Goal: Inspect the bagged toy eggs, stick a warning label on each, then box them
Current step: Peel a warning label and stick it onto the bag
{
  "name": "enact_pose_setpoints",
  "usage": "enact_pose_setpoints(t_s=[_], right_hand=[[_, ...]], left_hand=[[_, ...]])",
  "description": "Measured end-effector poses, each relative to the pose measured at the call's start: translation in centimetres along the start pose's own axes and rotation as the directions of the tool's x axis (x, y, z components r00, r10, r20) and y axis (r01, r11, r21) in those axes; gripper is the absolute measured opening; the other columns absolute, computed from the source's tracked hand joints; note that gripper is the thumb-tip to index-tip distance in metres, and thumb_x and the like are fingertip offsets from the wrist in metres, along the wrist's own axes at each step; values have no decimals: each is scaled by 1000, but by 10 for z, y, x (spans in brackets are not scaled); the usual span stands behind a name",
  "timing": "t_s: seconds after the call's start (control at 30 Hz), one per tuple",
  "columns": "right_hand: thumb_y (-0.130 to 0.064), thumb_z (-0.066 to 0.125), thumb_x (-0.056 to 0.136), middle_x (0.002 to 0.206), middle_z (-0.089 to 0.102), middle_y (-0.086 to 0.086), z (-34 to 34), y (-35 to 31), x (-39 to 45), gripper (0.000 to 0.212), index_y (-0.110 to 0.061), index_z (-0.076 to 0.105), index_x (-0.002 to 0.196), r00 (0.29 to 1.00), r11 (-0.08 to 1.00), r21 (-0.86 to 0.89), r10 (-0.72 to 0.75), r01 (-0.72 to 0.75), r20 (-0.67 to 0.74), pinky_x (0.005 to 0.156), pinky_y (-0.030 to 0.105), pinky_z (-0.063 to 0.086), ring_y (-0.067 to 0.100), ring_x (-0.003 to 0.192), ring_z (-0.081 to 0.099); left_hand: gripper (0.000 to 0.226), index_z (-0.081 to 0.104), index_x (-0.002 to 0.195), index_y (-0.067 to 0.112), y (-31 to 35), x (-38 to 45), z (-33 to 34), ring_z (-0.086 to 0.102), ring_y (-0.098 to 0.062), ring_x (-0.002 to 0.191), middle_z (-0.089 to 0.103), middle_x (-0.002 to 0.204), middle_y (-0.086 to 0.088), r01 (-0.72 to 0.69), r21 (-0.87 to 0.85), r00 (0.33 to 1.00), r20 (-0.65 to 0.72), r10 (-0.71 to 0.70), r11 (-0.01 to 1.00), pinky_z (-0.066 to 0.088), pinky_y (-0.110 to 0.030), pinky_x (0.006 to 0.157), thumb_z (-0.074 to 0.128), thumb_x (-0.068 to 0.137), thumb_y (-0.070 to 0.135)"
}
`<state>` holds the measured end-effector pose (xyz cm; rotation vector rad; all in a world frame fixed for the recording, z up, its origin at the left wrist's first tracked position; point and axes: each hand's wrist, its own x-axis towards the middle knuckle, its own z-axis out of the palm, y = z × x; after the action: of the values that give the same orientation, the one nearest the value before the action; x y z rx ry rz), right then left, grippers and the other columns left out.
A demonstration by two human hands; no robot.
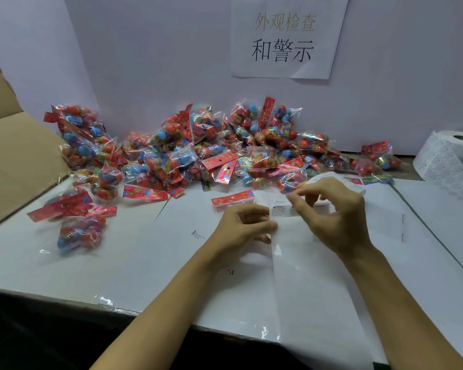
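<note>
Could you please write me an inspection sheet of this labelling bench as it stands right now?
Surface: white paper-covered table, partly bare.
Job's things: pile of bagged toy eggs along the back wall; one bag apart at front left; label strip running toward the person; label roll at right; cardboard box at left.
Clutter: nothing seen.
Grippers: left hand pinches the strip's edge; right hand pinches a warning label on it.
Cables: nothing seen.
Surroundings: white backboard with a printed Chinese sign.
</note>
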<state>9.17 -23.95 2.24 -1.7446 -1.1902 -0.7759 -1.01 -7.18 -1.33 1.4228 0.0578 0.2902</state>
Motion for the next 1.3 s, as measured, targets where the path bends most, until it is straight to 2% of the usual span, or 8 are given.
enact_pose_setpoints(t_s=[0.1,0.23,0.53,0.7,0.83,0.93,1.07,1.3], right_hand=[[-16,85,80,73,67,3,2,-2,-1,11,-8,77,81,981,995,95,24,-44,194,68,35,50,22,71,60],[-18,89,75,80,71,-2,5,1,-4,13,-14,81,84,905,971,111,150,-210,398,75,37,51,16,81,64],[-20,83,81,77,73,-2,4,6,-5,2,-19,82,80,784,859,191,314,-475,536,65,26,44,7,71,62],[-10,79,82,68,71,-12,5,7,-5,14,-19,78,72,782,855,125,388,-503,488,59,9,40,-2,63,57],[-6,76,82,62,68,-13,5,12,-1,24,-21,72,65,823,816,143,531,-561,202,60,8,43,-2,60,58],[-13,76,86,64,69,-15,2,18,1,27,-32,70,67,802,783,191,594,-592,52,63,12,46,-4,64,61],[-13,76,86,70,70,-14,5,12,-2,23,-30,71,71,848,831,168,521,-530,94,62,8,45,-3,67,62],[-13,83,81,73,69,-7,17,-6,-8,5,-13,78,79,922,923,175,295,-343,250,61,10,38,9,71,62]], left_hand=[[29,72,106,11,-2,0,-1,71,-17,71,77,83,-8,-32,32,999,-37,33,999,56,-26,64,77,84,-7],[56,52,130,14,-4,1,-4,72,-22,81,77,93,-17,-48,75,999,-13,49,996,56,-29,71,78,84,-6],[68,50,141,28,-4,-1,-6,73,-25,95,73,98,-21,-143,168,989,74,132,975,58,-33,91,70,88,-11],[61,55,137,20,-6,-1,-7,70,-22,89,72,94,-20,-109,197,992,78,95,974,58,-32,85,69,87,-12],[43,67,125,11,-8,1,-9,66,-17,78,69,85,-6,-87,348,994,90,60,933,58,-33,81,70,86,-8],[23,76,113,15,-8,-1,-9,67,-11,72,72,78,3,-96,438,986,165,25,894,56,-26,72,77,90,16],[22,78,97,35,-6,-3,-5,57,-10,59,65,62,0,-143,488,982,180,60,861,44,-25,59,67,93,54],[35,78,93,21,2,-1,-2,61,-19,64,71,75,-9,-30,167,999,46,22,986,49,-24,58,60,96,51]])
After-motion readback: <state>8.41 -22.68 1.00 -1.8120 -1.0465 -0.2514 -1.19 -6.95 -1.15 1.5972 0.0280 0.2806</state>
